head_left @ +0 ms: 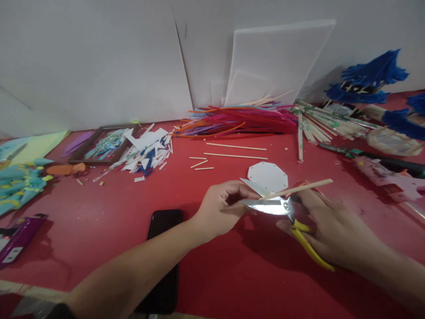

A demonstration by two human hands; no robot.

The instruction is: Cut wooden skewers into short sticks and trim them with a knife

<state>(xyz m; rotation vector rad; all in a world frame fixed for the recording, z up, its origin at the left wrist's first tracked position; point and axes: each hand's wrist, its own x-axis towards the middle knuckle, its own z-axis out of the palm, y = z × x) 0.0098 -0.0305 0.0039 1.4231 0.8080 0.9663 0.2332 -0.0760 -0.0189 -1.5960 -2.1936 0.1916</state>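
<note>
Stick (303, 188) prob. being cut: our L fingers (237, 189) pinch its 9 o'clock end, R fingers (308, 199) grip scissors (286, 206). Nxt prob. needs squeeze.

Scissors (272, 207): handles partly concealed by the right hand (328, 221). Left hand (221, 208): fingertips partly obscured at the blades, with the left end of the wooden stick (308, 186). Black smartphone (166, 220): middle covered by left forearm (142, 261). Purple device (23, 241): cut by left edge, type undetermined. Blue fringed piece (416, 103): cut by right edge. Wrapped sticks (315, 122): green print too small to read.
</note>
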